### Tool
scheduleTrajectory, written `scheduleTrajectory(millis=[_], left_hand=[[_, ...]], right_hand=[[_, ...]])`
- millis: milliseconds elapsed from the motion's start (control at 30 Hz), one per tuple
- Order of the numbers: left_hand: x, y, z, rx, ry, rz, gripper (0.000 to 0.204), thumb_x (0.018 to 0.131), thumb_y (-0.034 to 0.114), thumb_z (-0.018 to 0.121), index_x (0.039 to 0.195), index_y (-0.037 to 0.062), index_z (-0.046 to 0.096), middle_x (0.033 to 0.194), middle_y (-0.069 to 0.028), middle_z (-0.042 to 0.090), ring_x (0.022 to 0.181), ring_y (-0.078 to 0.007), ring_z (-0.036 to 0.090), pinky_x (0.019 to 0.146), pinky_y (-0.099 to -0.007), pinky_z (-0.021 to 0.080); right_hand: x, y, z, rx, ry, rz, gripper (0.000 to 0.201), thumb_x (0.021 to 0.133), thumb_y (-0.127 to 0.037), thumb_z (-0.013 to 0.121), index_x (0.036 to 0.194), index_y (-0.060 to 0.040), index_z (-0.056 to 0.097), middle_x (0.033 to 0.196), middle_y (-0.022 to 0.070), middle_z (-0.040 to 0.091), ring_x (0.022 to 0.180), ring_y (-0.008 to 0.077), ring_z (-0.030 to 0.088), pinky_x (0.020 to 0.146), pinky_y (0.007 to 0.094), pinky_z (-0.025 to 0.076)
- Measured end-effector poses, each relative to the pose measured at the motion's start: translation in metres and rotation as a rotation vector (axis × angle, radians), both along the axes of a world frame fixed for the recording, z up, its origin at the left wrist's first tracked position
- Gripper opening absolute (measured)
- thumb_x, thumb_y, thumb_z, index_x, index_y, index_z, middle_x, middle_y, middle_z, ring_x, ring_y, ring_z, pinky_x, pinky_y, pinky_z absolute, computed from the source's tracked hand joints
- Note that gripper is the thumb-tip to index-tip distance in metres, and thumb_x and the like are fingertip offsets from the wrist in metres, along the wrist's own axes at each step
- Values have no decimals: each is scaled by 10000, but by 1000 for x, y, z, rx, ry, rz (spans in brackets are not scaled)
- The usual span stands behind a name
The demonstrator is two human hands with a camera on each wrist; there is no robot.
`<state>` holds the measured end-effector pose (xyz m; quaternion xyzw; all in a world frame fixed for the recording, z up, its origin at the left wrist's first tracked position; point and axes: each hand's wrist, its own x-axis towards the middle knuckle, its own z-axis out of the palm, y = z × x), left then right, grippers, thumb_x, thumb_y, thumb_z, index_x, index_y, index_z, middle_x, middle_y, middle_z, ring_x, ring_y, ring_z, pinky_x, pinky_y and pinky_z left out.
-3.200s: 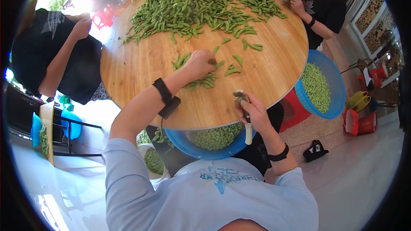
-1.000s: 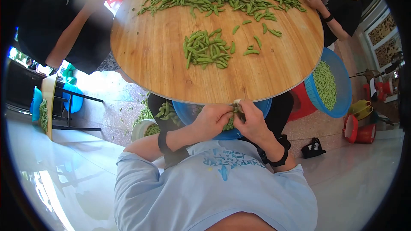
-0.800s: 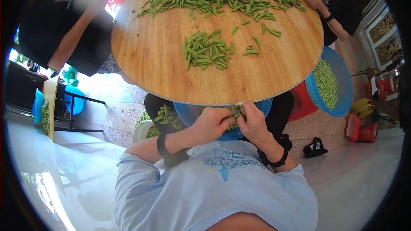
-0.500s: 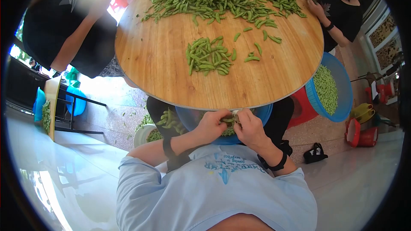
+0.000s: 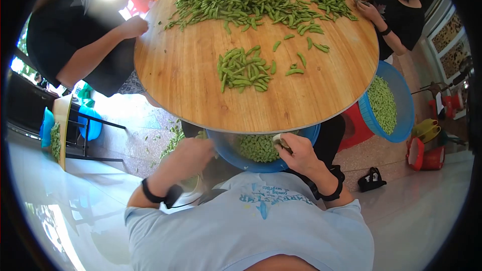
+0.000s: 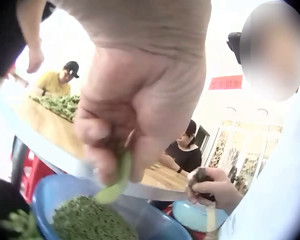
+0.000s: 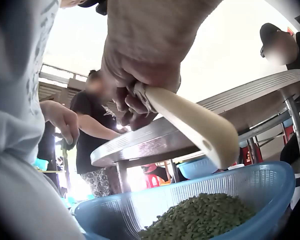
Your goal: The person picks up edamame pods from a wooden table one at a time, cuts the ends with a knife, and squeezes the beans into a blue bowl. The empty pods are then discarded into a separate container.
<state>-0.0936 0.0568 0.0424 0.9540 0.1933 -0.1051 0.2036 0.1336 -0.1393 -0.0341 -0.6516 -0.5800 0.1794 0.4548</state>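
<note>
My left hand (image 5: 188, 158) is left of the blue basin (image 5: 314, 135), blurred in the head view. In the left wrist view its fingers pinch a flat green bean pod (image 6: 115, 187), which hangs down over the basin. My right hand (image 5: 298, 153), over the basin's right side, grips a tool with a cream-white handle (image 7: 195, 122). The tool's other end is hidden inside the fist. Something dark with a pale tip (image 6: 197, 175) shows at the right thumb. Shelled green beans (image 5: 258, 148) fill the basin's bottom, partly under the table edge.
A round wooden table (image 5: 186, 90) carries a small pile of pods (image 5: 243, 70) and a large heap (image 5: 241, 0). At the right, another blue basin (image 5: 401, 105) holds shelled beans. People sit or stand around the table; one person's arm (image 5: 95, 50) is at its left edge.
My left hand reached from the small pod pile to my right hand over the basin, then swung away left. My right hand drew back from the table to the basin and stays there.
</note>
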Motion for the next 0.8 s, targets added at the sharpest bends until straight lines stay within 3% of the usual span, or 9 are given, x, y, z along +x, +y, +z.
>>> scheduleTrajectory(millis=[133,267,333,400,533,633,700,767,800], left_hand=[[-13,20,1,250,241,-7,159,806,116,617,937,25,606,741,-167,597,749,-367,608,625,-449,470],[69,22,14,176,-323,-226,220,754,3,551,969,27,591,842,-147,560,789,-356,573,678,-435,473],[127,29,8,210,-594,-363,150,716,-1,565,863,22,584,794,-136,524,843,-326,545,718,-396,474],[182,49,-7,265,-571,-430,251,690,-39,577,928,38,601,934,-111,556,946,-320,511,779,-387,455],[240,78,-42,333,-452,-476,221,684,-17,606,895,49,616,914,-98,566,942,-306,508,784,-381,455],[246,82,-44,310,-391,-450,186,694,8,617,875,50,620,903,-101,573,940,-301,504,799,-380,451],[244,79,-45,295,-366,-426,172,699,18,620,869,47,619,901,-104,577,951,-299,499,811,-378,448],[235,72,-47,255,-626,-334,147,718,30,623,864,37,618,877,-112,609,899,-324,542,766,-373,468],[227,61,-37,258,-620,-349,147,718,30,623,864,37,618,877,-112,609,899,-324,542,766,-373,468]], right_hand=[[-3,8,-3,168,-166,-8,179,737,37,623,902,18,557,737,160,551,635,298,567,544,349,446],[-9,9,-1,128,-9,-35,162,777,23,622,924,29,553,714,156,555,596,287,552,543,325,440],[-10,9,3,58,52,-29,156,795,16,619,934,34,552,702,152,550,578,274,541,543,315,436],[-7,9,8,42,118,-25,186,836,1,593,1010,50,550,685,121,533,561,203,514,538,291,423],[4,3,-2,40,237,-30,260,857,-4,555,1107,64,535,690,86,517,564,139,480,524,283,404],[8,0,-4,14,399,-61,315,889,-11,500,1195,65,503,720,59,533,564,101,477,500,252,392],[8,2,1,5,722,-81,333,918,-23,455,1241,53,478,752,50,540,558,78,467,481,213,385],[12,4,5,51,800,-100,351,929,-36,442,1272,40,459,763,47,541,555,71,461,473,200,384],[15,6,6,89,878,-115,369,940,-49,429,1302,26,440,775,44,541,553,63,456,466,187,383]])
